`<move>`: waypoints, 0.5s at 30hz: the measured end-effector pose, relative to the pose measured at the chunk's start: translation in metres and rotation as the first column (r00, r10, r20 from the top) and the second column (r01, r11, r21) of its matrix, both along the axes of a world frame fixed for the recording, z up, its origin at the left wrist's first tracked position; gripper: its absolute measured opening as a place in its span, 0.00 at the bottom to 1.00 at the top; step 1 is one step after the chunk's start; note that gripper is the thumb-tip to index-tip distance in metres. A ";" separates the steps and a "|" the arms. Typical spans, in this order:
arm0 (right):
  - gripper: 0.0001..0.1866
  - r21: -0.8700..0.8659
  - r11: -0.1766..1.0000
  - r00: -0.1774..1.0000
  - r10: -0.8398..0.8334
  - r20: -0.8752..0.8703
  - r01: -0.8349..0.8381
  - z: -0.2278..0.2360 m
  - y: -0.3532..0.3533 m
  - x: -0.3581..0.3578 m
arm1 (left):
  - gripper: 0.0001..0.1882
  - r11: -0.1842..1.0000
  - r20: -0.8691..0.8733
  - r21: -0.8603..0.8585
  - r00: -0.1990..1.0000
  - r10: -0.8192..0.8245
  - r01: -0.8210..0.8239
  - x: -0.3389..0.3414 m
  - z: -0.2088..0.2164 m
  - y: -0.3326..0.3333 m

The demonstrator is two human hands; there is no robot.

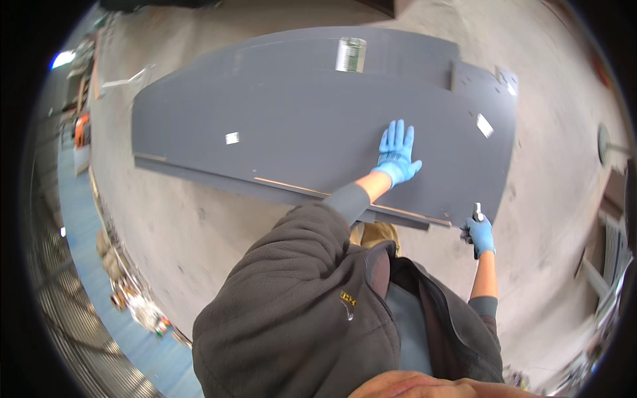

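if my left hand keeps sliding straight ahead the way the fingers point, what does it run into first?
Probably nothing at first: the left hand lies flat on the grey panel, fingers pointing up the bare surface. The metal can stands farther on, slightly left of that line.

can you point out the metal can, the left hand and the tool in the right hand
metal can (pixel 351 54), head view, on the middle of its shiny side
left hand (pixel 397 154), head view, on the back of the blue glove
tool (pixel 477 213), head view, on its tip above the right fist
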State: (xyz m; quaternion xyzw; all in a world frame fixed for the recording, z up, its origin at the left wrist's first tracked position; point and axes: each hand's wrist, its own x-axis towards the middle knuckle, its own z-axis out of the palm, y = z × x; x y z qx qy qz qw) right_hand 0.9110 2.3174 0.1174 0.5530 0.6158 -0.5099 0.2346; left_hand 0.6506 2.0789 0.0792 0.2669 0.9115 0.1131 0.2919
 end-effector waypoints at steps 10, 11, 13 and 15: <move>0.23 0.563 0.774 0.957 0.254 0.142 -0.289 -0.101 0.002 -0.131 | 0.66 0.135 0.014 -0.252 0.136 0.991 -0.958 -0.020 -0.003 -0.305; 0.24 0.524 0.812 0.966 0.216 0.141 -0.257 -0.105 -0.002 -0.137 | 0.67 0.083 0.065 -0.248 0.069 0.996 -0.965 -0.017 -0.005 -0.318; 0.24 0.573 0.764 0.955 0.232 0.184 -0.296 -0.112 -0.011 -0.144 | 0.67 0.133 0.061 -0.263 0.121 0.991 -0.956 -0.015 -0.011 -0.328; 0.25 0.640 0.712 0.957 0.210 0.199 -0.289 -0.117 -0.020 -0.148 | 0.68 0.165 0.063 -0.301 0.153 0.986 -0.939 -0.013 -0.017 -0.329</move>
